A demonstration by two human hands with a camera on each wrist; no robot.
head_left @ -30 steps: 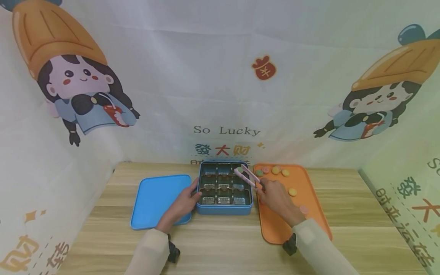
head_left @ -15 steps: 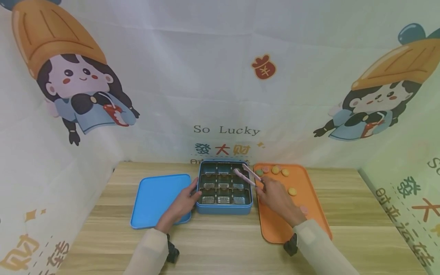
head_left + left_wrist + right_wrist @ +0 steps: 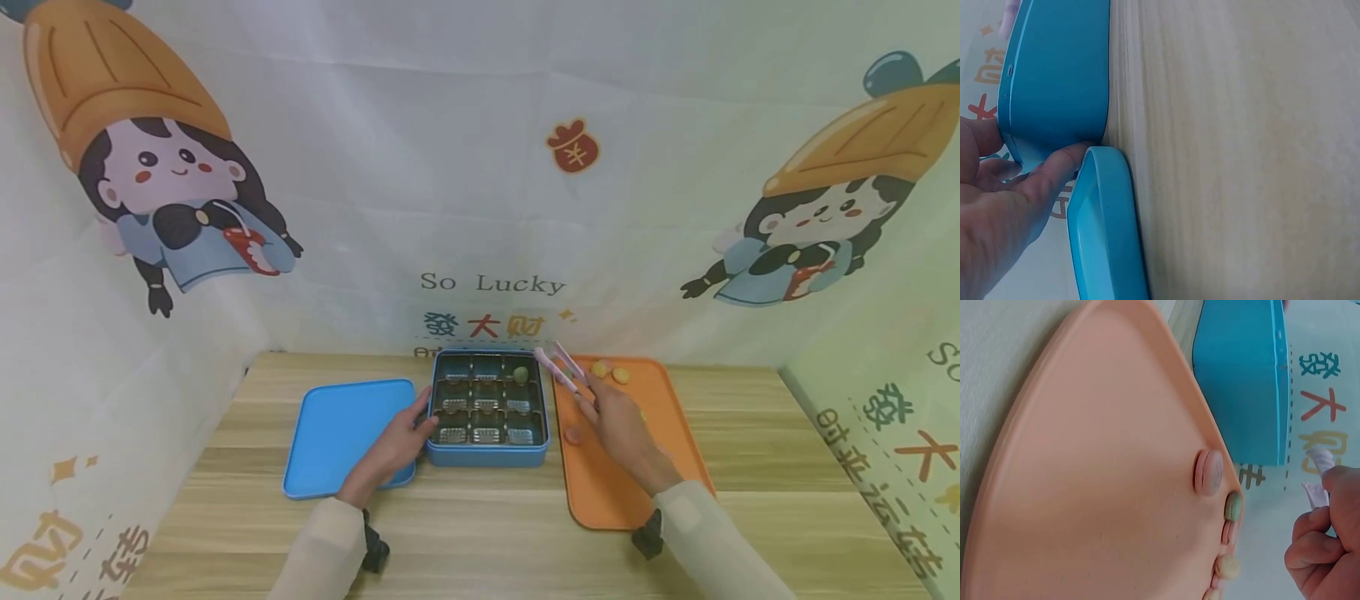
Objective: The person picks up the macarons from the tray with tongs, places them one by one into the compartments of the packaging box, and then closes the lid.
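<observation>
Currently set out on a wood-grain surface (image 3: 465,533): one blue box (image 3: 487,457), upright, its lid off, fitted with a nine-compartment insert (image 3: 487,433). One green macaron (image 3: 521,375), lying in the far right compartment of that insert.

Left hand (image 3: 403,435): at the left side of the blue box, its grip holding the wall, thumb at the rim and fingers along the side.

Right hand (image 3: 618,418): over the orange tray (image 3: 611,496), its grip pinching one pair of pink tongs (image 3: 558,372). Tong tips spread, nothing between them, beside the far right corner of the blue box.

One blue lid (image 3: 348,433), rim upward, left of the box and just beside it, partly covered by the left forearm.

On the orange tray, right of the box: one pink macaron (image 3: 1209,472) on edge near the left side; at the far end, a second green macaron (image 3: 1232,506), a smaller-looking pink one beside it, and a yellow macaron (image 3: 1227,566), with others partly hidden; full count cannot be told.

Behind: one white printed cloth (image 3: 360,208), lettered "So Lucky". Also two pale sleeves (image 3: 318,542), each with a black wrist device (image 3: 375,546).
</observation>
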